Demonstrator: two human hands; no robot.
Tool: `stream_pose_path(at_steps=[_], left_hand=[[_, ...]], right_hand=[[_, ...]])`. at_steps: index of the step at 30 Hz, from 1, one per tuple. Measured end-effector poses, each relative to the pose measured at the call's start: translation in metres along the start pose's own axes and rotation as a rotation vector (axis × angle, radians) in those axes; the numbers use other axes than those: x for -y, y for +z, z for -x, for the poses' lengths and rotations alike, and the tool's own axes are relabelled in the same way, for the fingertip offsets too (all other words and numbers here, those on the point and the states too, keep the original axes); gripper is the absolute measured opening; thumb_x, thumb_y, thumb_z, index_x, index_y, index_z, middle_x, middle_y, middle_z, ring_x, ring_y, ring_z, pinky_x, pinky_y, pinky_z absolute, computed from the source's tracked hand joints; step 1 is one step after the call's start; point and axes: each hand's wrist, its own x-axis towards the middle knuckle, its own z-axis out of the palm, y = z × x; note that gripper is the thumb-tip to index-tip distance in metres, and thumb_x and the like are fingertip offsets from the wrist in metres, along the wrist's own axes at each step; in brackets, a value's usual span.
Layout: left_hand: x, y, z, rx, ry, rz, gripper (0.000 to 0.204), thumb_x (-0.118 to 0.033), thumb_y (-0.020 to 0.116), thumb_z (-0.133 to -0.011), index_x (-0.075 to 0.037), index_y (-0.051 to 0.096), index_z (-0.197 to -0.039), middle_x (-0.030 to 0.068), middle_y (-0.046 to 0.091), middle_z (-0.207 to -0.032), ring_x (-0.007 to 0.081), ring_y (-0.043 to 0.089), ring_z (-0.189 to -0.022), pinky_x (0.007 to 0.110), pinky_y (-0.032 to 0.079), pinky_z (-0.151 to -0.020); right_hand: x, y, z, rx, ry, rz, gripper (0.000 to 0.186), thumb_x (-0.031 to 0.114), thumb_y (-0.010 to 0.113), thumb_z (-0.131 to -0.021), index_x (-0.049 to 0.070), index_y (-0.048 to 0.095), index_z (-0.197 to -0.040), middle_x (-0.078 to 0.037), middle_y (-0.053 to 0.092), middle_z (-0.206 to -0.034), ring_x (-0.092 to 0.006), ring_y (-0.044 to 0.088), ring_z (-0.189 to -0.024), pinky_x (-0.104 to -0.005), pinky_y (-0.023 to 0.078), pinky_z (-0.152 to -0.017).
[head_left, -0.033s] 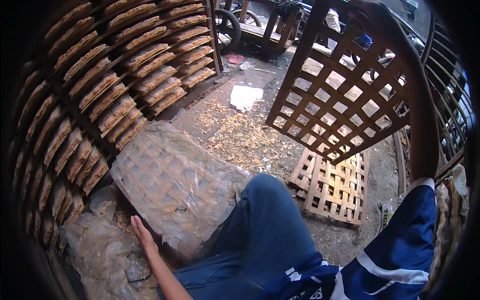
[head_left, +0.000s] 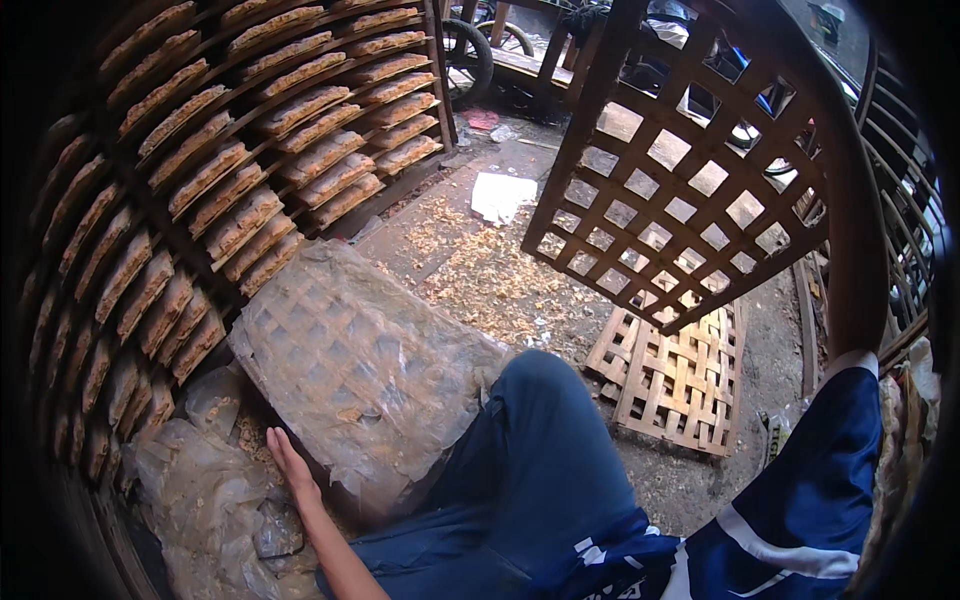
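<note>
My left hand [head_left: 294, 465] lies with straight fingers against the dark side edge of a lattice board [head_left: 355, 370] covered in crumpled, dirty translucent plastic. Beside it is a heap of more crumpled plastic [head_left: 205, 490]. My right arm [head_left: 850, 280] reaches up along the right; my right hand [head_left: 735, 15], dark at the top edge and partly cut off, grips a woven wooden lattice panel [head_left: 680, 200], held tilted in the air. Below that panel, a pale stack of lattice panels [head_left: 670, 390] lies on the ground.
Slatted racks [head_left: 130, 170] full of pale, crusty slabs curve along the left. A white sheet [head_left: 500, 195] and scattered crumbs lie on the ground. Behind are a black wheel [head_left: 465, 60] and wooden frames. A slatted structure [head_left: 905, 200] stands on the right.
The raised panel in my right hand has shifted slightly left and upward in the view. The racks and ground appear a little shifted too, as the view moved.
</note>
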Motion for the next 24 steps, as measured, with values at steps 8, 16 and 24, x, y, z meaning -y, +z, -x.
stream_pose_path(at_steps=[8,16,24], left_hand=[[-0.023,0.006,-0.005,-0.185,0.391,0.132,0.054,-0.034,0.051,-0.106,0.000,0.042,-0.147,0.0195,0.048,-0.146,0.0282,0.051,-0.129,0.037,0.040,-0.108],[-0.053,-0.007,0.016,-0.105,0.363,0.222,0.048,-0.036,0.040,-0.107,-0.003,0.052,-0.140,0.0075,0.061,-0.124,0.0138,0.056,-0.094,0.029,0.043,-0.082],[-0.108,0.012,0.053,0.540,0.328,0.661,0.082,-0.073,0.046,-0.095,-0.001,0.055,-0.132,0.0038,0.063,-0.096,0.0086,0.062,-0.082,0.024,0.046,-0.067]], right_hand=[[0.131,-0.055,-0.137,0.012,-0.286,-0.111,0.027,0.030,0.055,-0.100,0.009,0.069,-0.111,-0.011,0.069,-0.107,-0.0320,0.069,-0.091,-0.0445,0.056,-0.082],[0.287,-0.057,-0.199,0.007,-0.524,-0.235,0.036,0.039,0.048,-0.103,0.013,0.070,-0.115,-0.012,0.070,-0.101,-0.0294,0.069,-0.087,-0.0442,0.057,-0.080],[0.396,-0.006,-0.238,0.113,-0.596,-0.221,0.045,0.049,0.041,-0.106,0.018,0.071,-0.118,-0.012,0.071,-0.096,-0.0268,0.068,-0.083,-0.0439,0.058,-0.078]])
